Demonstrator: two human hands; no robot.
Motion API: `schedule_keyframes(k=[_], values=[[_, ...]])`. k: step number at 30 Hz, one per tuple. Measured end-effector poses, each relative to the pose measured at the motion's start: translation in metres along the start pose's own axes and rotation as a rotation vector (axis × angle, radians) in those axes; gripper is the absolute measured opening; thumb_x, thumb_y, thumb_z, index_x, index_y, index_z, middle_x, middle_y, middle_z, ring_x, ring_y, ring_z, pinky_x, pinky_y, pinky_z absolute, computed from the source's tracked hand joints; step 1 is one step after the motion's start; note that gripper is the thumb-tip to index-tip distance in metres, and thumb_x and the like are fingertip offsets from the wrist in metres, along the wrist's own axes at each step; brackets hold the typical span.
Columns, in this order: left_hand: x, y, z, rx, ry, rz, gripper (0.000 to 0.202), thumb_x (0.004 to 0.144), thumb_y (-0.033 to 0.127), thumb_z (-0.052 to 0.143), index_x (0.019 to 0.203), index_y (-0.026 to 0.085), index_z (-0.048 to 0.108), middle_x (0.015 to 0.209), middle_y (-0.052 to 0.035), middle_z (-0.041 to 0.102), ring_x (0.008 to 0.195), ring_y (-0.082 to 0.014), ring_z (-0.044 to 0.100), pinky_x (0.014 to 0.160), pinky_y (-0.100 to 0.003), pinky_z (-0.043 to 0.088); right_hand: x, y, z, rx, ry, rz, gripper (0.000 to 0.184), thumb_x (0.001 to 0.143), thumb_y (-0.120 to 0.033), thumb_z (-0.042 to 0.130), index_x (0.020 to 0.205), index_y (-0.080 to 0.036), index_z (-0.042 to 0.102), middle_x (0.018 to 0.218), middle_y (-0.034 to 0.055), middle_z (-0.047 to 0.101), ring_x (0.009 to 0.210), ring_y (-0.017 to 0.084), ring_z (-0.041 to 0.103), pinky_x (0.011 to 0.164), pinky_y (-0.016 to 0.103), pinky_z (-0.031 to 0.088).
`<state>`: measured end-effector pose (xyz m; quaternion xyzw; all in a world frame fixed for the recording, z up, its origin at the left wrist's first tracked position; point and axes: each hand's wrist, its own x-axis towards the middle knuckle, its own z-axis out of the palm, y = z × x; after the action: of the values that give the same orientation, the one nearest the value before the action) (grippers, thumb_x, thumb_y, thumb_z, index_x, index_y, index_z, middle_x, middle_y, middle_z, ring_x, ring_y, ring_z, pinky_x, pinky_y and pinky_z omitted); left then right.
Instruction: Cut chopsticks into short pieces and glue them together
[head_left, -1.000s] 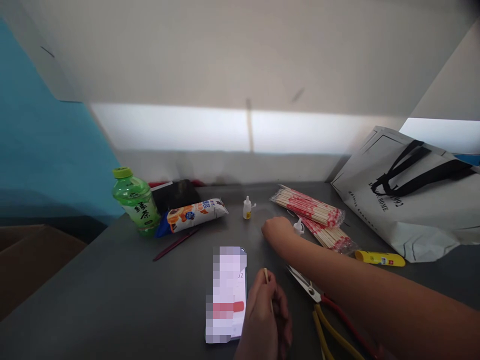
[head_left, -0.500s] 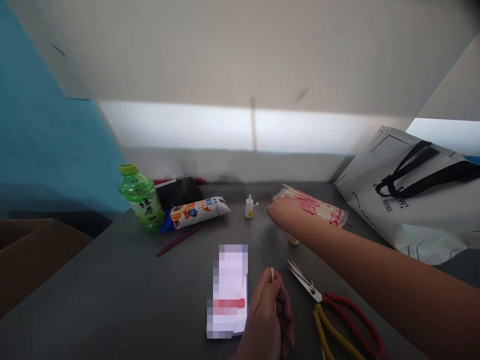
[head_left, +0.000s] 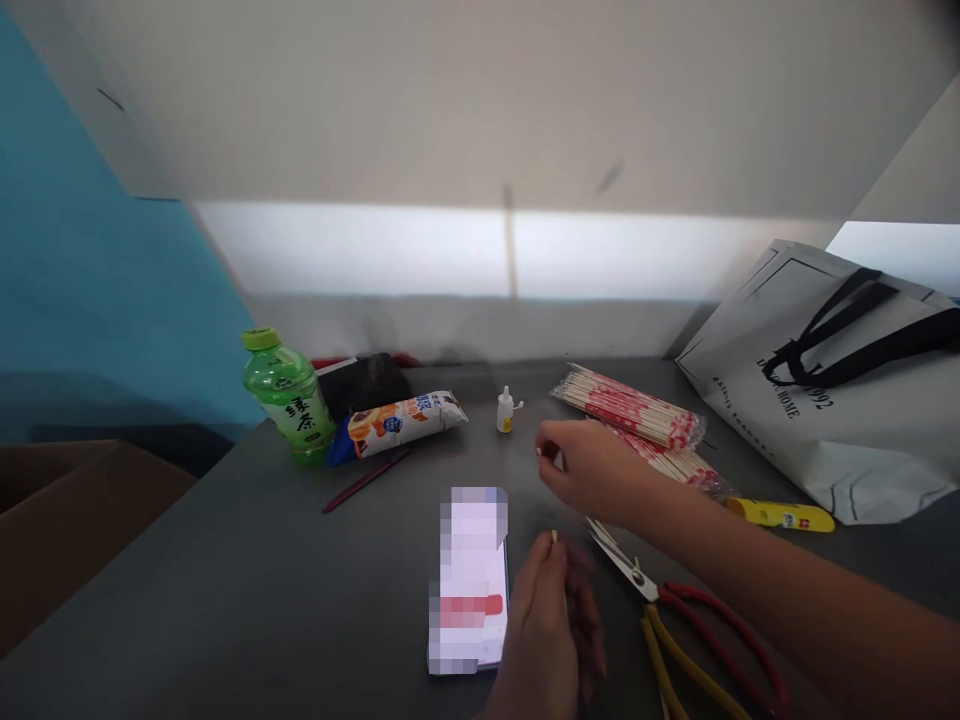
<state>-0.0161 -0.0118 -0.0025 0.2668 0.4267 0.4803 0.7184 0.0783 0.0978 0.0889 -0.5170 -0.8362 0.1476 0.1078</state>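
Note:
My left hand is low at the bottom centre, fingers closed round a short wooden stick that points up. My right hand hovers over the grey table, pinching a small pale thing whose kind I cannot make out. It is just in front of two packs of wooden sticks in red-printed wrap. A small white glue bottle stands to the left of that hand. Red and yellow handled cutters lie under my right forearm.
A phone with a lit screen lies left of my left hand. At the back left are a green tea bottle, a snack packet, a dark pouch and a red pen. A white tote bag and yellow tube sit right.
My right hand reached back to the stick packs, then drew toward me with a small thing pinched in its fingers. My left hand kept its stick and hardly moved.

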Motion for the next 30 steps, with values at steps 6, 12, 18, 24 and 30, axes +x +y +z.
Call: schedule_keyframes(k=[6,12,18,24,30], values=[[0.002,-0.001,0.004,0.178,-0.024,0.071,0.051,0.092,0.070,0.051,0.082,0.020,0.053,0.060,0.0045,0.054,0.040,-0.0095,0.049,0.032,-0.018,0.029,-0.074,0.021,0.020,0.436,-0.040,0.038,0.018,0.101,-0.030,0.052,0.093,-0.022,0.066,0.081,0.0003,0.076,0.075,0.017,0.072,0.064,0.025,0.056],[0.007,0.002,0.006,0.281,-0.067,0.046,0.064,0.085,0.080,0.047,0.091,0.017,0.058,0.051,0.0039,0.057,0.028,-0.0059,0.037,0.030,-0.018,0.026,-0.082,0.042,0.036,0.733,-0.048,0.090,0.018,0.096,-0.035,0.064,0.108,-0.025,0.072,0.080,-0.0008,0.075,0.075,0.020,0.070,0.068,0.032,0.053],[0.005,0.003,0.003,0.330,-0.125,0.025,0.061,0.088,0.078,0.047,0.092,0.018,0.059,0.051,0.0042,0.057,0.028,-0.0056,0.038,0.031,-0.017,0.023,-0.087,0.045,0.038,0.841,-0.068,0.109,0.022,0.097,-0.039,0.063,0.097,-0.024,0.079,0.069,-0.0015,0.070,0.069,0.019,0.067,0.067,0.031,0.053],[0.004,0.002,0.001,0.338,-0.139,0.015,0.055,0.093,0.073,0.048,0.074,0.022,0.054,0.039,0.0084,0.043,0.028,-0.0063,0.031,0.029,-0.016,0.022,-0.087,0.046,0.037,0.922,-0.056,0.098,0.023,0.096,-0.040,0.066,0.105,-0.027,0.083,0.083,0.0017,0.079,0.080,0.021,0.069,0.075,0.033,0.055],[0.004,0.003,0.000,0.200,-0.171,0.011,0.049,0.092,0.067,0.053,0.090,0.019,0.060,0.047,0.0055,0.054,0.032,-0.0074,0.041,0.030,-0.015,0.030,-0.084,0.051,0.029,0.932,-0.009,0.063,0.020,0.095,-0.040,0.069,0.094,-0.025,0.082,0.086,0.0017,0.080,0.079,0.019,0.068,0.073,0.032,0.054]])
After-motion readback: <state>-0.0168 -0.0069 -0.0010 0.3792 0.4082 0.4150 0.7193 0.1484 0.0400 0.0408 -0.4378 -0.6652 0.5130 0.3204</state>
